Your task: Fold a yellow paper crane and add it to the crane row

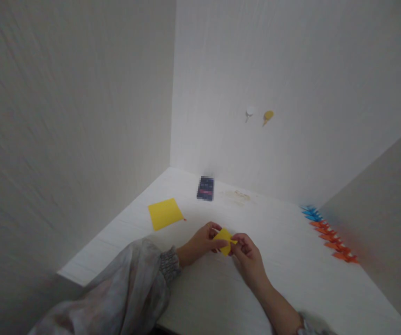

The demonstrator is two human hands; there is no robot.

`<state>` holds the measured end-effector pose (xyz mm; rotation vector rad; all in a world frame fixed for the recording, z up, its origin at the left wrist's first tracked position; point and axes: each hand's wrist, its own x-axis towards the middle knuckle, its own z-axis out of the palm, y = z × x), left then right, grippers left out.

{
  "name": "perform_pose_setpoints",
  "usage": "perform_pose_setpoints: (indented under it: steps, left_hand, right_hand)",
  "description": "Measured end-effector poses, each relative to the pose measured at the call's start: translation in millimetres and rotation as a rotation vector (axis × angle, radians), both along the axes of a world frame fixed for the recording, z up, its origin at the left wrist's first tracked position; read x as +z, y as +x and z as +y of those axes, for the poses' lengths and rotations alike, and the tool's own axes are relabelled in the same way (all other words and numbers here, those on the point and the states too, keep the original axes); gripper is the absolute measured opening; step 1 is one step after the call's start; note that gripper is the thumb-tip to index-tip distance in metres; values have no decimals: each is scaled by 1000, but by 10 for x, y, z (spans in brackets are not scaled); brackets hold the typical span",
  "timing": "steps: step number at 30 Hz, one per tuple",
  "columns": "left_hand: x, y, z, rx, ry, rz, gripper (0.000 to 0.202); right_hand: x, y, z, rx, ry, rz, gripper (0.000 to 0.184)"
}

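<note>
A small folded yellow paper [225, 240] is held just above the white table [291, 279] between both hands. My left hand [202, 242] pinches its left side, fingers closed on it. My right hand [247, 253] grips its right edge with thumb and fingers closed. A flat stack of yellow paper squares [165, 213] lies on the table to the left, beyond my left hand.
A small dark box [206, 188] stands near the back wall. A row of folded blue paper pieces [311, 213] and orange paper pieces [333, 242] runs along the table's right edge. Two small hooks [259, 115] stick to the wall. Walls close in on three sides.
</note>
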<state>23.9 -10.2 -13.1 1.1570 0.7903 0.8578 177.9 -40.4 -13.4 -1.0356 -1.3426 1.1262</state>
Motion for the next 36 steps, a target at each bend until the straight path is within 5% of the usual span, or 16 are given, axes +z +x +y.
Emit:
perform_pose_setpoints:
  steps: [8, 12, 18, 27, 30, 36]
  left_hand:
    - [31, 3, 4, 83, 34, -147, 54]
    - [13, -14, 18, 63, 52, -132, 51]
    - [-23, -9, 20, 84, 104, -75, 38]
    - [-17, 1, -36, 0, 193, 2, 64]
    - [21, -11, -61, -62, 209, -23, 71]
    - [22, -9, -46, -49, 209, -51, 48]
  right_hand:
    - [-28, -26, -32, -35, -22, -69, 25]
    - [-36, -17, -66, -27, 73, -355, 31]
    - [-16, 2, -35, -150, 254, -646, 16]
    - [71, -33, -89, -130, 245, -918, 19]
    - [66, -36, -89, -144, 218, -922, 21]
    - [68, -38, -91, -165, 197, -763, 17]
